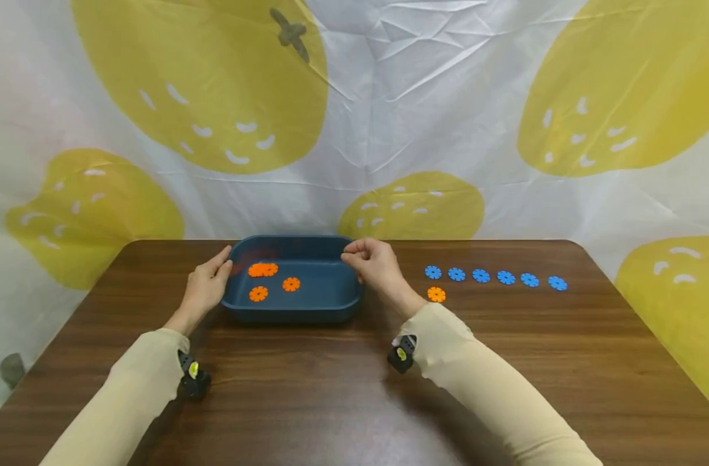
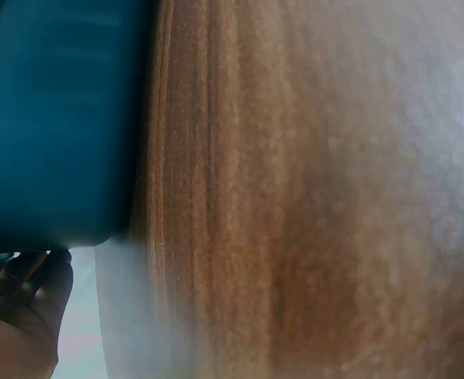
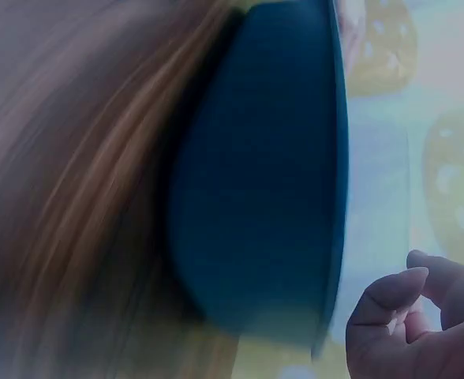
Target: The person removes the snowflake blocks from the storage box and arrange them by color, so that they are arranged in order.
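A dark blue rectangular tray (image 1: 290, 316) stands on the table, with several orange notched discs (image 1: 258, 294) on its floor, two of them overlapping. My left hand (image 1: 205, 281) grips the tray's left end at the rim; the left wrist view shows part of that hand (image 2: 27, 312) beside the tray wall (image 2: 50, 126). Over the tray's right rim is my right hand (image 1: 379, 266), fingers loosely bent. In the right wrist view, the right hand's thumb and forefinger tips (image 3: 417, 272) nearly meet, apart from the tray wall (image 3: 256, 174). No object shows between them.
Right of the tray, several blue notched discs (image 1: 480, 276) lie in a row on the brown wooden table (image 1: 307, 388). A single orange disc (image 1: 436, 294) lies below the leftmost blue one. Behind the table hangs a white cloth (image 1: 383, 129) printed with yellow lemons.
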Demonstrator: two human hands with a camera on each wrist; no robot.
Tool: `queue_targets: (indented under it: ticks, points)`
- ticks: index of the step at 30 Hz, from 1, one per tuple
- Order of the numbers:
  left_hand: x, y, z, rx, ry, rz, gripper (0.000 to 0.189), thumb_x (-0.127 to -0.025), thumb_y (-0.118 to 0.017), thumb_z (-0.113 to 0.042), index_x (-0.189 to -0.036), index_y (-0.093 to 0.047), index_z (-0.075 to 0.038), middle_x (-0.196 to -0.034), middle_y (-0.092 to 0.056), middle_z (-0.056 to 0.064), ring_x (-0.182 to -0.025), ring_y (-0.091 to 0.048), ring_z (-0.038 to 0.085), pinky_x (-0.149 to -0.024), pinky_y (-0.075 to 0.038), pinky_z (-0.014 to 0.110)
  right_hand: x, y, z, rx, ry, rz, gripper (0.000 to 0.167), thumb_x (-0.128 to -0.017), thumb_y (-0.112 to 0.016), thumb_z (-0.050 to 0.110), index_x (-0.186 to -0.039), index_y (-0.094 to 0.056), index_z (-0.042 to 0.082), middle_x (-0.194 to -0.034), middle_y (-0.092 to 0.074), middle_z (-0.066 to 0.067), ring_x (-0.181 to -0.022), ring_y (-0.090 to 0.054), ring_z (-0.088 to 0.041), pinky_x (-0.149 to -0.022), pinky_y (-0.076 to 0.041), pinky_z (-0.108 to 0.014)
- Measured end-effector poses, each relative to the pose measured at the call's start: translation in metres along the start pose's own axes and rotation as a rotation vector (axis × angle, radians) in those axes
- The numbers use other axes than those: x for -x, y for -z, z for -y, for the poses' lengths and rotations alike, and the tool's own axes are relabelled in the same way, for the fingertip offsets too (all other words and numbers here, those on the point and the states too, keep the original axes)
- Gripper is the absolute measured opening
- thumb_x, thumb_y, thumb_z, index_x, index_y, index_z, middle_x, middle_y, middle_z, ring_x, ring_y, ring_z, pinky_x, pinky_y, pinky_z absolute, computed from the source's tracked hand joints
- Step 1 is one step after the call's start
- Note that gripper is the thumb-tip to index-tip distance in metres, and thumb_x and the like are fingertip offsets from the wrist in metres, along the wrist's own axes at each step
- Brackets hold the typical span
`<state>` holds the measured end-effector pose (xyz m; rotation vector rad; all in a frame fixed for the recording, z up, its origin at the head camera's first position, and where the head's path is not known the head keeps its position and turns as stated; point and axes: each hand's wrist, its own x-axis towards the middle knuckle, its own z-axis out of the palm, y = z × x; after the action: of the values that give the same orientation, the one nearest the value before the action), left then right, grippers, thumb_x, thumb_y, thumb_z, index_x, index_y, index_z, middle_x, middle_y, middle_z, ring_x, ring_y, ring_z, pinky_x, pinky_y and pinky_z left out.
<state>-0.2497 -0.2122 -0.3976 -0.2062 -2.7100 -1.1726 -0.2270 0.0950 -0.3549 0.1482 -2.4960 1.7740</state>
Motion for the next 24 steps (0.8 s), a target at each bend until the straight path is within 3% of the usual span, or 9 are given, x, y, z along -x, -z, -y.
queue_targets:
  ticks: [3, 10, 18, 24]
  points:
    - [0.0, 0.0, 0.0, 0.003, 0.001, -0.002, 0.045, -0.102, -0.038, -0.02, -0.145, -0.035, -0.004, -0.14, -0.04, 0.024, -0.128, -0.039, 0.044, -0.106, -0.03, 0.055, -0.005, -0.022, 0.005, 0.002, -0.012, 0.024, 0.016, -0.089, -0.065, 0.011, -0.1, -0.066, 0.0, -0.065, -0.056, 0.0, -0.046, -0.044, -0.01, -0.05, -0.044, -0.026]
    - [0.001, 0.001, -0.001, 0.011, -0.003, 0.001, 0.046, -0.102, -0.037, -0.02, -0.145, -0.035, -0.003, -0.141, -0.04, 0.023, -0.129, -0.038, 0.044, -0.107, -0.029, 0.054, -0.017, -0.059, 0.0, 0.079, -0.076, 0.094, 0.019, -0.088, -0.066, 0.01, -0.103, -0.065, -0.001, -0.09, -0.067, -0.019, -0.051, -0.049, -0.011, -0.063, -0.054, -0.038]
    - [0.0, 0.001, 0.0, 0.005, 0.001, -0.012, 0.045, -0.102, -0.039, -0.019, -0.144, -0.037, -0.004, -0.139, -0.041, 0.023, -0.128, -0.04, 0.043, -0.107, -0.03, 0.054, -0.029, -0.083, -0.003, 0.259, -0.147, 0.12, 0.019, -0.083, -0.071, 0.009, -0.099, -0.068, -0.001, -0.102, -0.068, -0.015, -0.057, -0.059, -0.015, -0.06, -0.054, -0.027]
    - [0.001, 0.001, -0.001, 0.01, 0.012, -0.011, 0.045, -0.102, -0.039, -0.019, -0.144, -0.037, -0.004, -0.139, -0.042, 0.023, -0.128, -0.04, 0.043, -0.107, -0.03, 0.054, -0.034, -0.094, -0.004, 0.31, -0.172, 0.137, 0.013, -0.081, -0.073, 0.007, -0.091, -0.07, -0.001, -0.101, -0.068, -0.015, -0.06, -0.063, -0.018, -0.058, -0.054, -0.026]
